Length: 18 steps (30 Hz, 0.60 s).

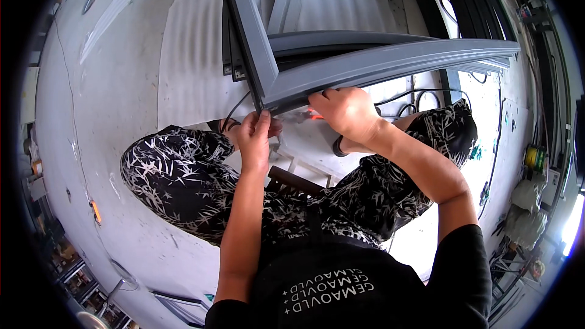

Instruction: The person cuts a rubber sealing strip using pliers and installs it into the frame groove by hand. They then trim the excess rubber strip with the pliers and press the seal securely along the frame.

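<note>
A grey metal window frame (pixel 390 61) stands in front of me, one mitred corner pointing at my lap. At that corner my left hand (pixel 253 143) is closed, thumb and fingers pinching the frame's lower edge. Farther right along the same bar, my right hand (pixel 348 111) is closed over the edge, its fingertips curled against the underside and partly hidden. Below the bar, between the hands, a small orange-red object (pixel 314 113) shows; its kind I cannot make out.
More dark frames (pixel 481 6) are stacked behind, at the upper right. Black cable (pixel 420 99) loops on the floor beside my right knee. An orange-handled tool (pixel 95 212) lies on the floor at left. Shelves with parts (pixel 79 280) stand lower left; cluttered racks (pixel 536 164) line the right.
</note>
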Available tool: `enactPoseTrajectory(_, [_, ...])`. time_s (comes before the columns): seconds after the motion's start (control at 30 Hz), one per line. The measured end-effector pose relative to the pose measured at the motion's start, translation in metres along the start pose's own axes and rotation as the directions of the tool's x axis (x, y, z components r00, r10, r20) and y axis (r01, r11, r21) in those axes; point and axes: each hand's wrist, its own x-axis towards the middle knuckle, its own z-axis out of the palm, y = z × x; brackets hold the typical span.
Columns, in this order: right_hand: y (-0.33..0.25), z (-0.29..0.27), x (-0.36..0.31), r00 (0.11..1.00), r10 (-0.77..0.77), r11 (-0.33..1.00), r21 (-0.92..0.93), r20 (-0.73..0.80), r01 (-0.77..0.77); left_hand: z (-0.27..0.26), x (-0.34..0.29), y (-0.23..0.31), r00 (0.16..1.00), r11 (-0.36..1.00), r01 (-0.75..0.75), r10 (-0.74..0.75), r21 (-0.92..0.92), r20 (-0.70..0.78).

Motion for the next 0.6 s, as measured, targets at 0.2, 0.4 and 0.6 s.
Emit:
enactPoseTrajectory(0.2, [-0.005, -0.012, -0.002, 0.996, -0.081, 0.992, -0.090, 0.042, 0.084, -0.001, -0.001, -0.003, 0.999, 0.999, -0.040, 0.040, 0.018, 0.027])
enactPoseTrajectory(0.4, [0.005, 0.006, -0.005, 0.986, -0.153, 0.986, -0.078, -0.070, 0.148, 0.007, -0.006, -0.007, 1.000, 0.988, 0.023, -0.024, -0.154, -0.006])
enactPoseTrajectory(0.6, [0.004, 0.006, -0.003, 0.982, -0.163, 0.985, -0.073, -0.100, 0.156, 0.015, -0.004, -0.006, 0.991, 0.941, 0.126, -0.133, -0.314, 0.000])
